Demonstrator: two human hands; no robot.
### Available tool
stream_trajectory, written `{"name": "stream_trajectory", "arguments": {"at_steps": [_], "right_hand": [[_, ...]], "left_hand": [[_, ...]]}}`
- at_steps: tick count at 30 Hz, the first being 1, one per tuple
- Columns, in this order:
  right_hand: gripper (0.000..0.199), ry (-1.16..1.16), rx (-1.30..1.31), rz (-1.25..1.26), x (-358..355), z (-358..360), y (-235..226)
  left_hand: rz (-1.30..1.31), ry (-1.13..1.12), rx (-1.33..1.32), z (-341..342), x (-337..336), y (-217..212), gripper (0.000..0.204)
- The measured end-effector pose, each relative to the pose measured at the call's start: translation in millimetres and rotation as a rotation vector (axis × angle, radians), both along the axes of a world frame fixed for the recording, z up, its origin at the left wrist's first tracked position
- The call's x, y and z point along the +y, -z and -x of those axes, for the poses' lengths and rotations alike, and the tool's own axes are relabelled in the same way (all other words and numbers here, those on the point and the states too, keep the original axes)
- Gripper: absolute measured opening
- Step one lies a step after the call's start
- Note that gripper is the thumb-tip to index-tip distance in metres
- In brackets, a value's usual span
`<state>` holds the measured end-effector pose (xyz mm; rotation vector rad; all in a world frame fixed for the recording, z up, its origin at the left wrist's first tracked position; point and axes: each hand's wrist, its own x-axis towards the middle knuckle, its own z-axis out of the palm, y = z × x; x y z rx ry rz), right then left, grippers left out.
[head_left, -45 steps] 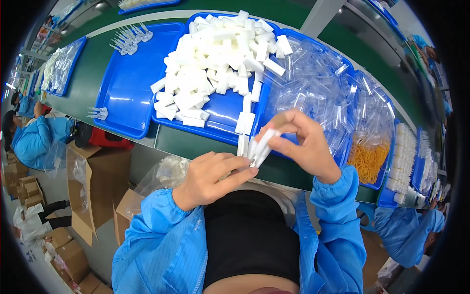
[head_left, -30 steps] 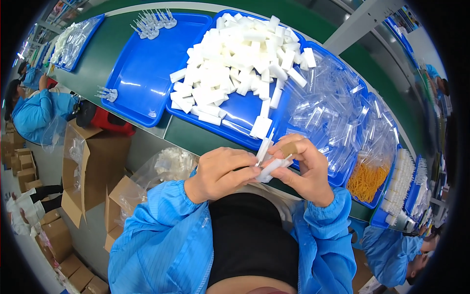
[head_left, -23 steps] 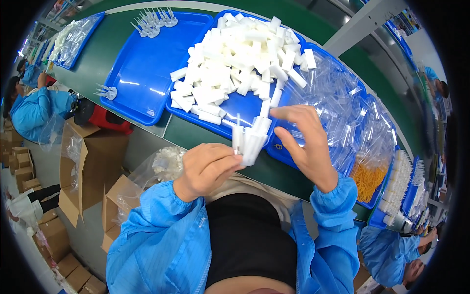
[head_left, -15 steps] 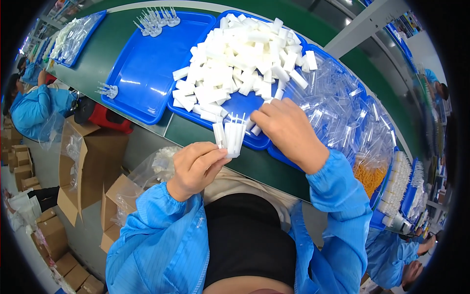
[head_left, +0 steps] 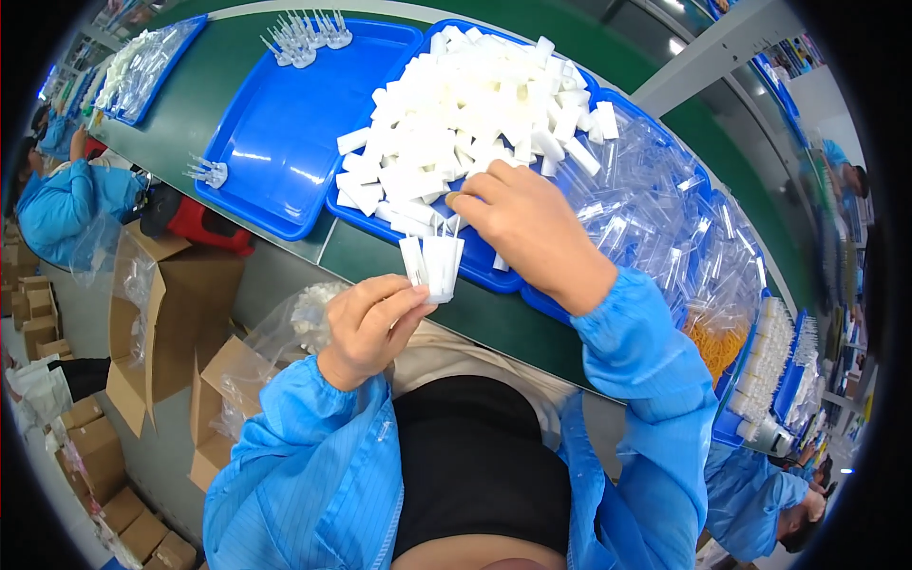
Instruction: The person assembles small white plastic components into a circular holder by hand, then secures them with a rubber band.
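Observation:
My left hand (head_left: 366,323) grips a small bunch of white foam strips (head_left: 430,265), held upright just before the table's near edge. My right hand (head_left: 527,228) reaches over the rim of a blue tray (head_left: 480,271), fingertips down in the big heap of white foam strips (head_left: 465,119); whether it has pinched a strip is hidden by the fingers. Both forearms wear blue sleeves.
An almost bare blue tray (head_left: 285,142) lies to the left, with clear plastic pronged parts (head_left: 309,38) at its far end. Clear plastic tubes (head_left: 655,209) fill the trays on the right. Open cardboard boxes (head_left: 180,304) and a clear bag (head_left: 299,323) stand below the green table (head_left: 370,261). Other workers in blue sit at far left and lower right.
My right hand left the bunch and reached forward into the foam heap. My left hand lowered slightly, keeping the strips it holds.

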<state>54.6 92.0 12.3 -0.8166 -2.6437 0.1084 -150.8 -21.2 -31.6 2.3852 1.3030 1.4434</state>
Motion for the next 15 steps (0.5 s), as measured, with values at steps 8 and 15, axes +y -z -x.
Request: {"name": "stream_trajectory", "arguments": {"at_steps": [8, 15], "right_hand": [[0.016, 0.079, -0.054, 0.052, 1.9, -0.3, 27.2], [0.023, 0.243, 0.298, 0.396, -13.9, -13.9, 9.6]], "left_hand": [[-0.019, 0.032, -0.004, -1.4, 0.6, -0.4, 0.033], [-0.029, 0.155, 0.056, -6.1, 5.6, 0.4, 0.035]]}}
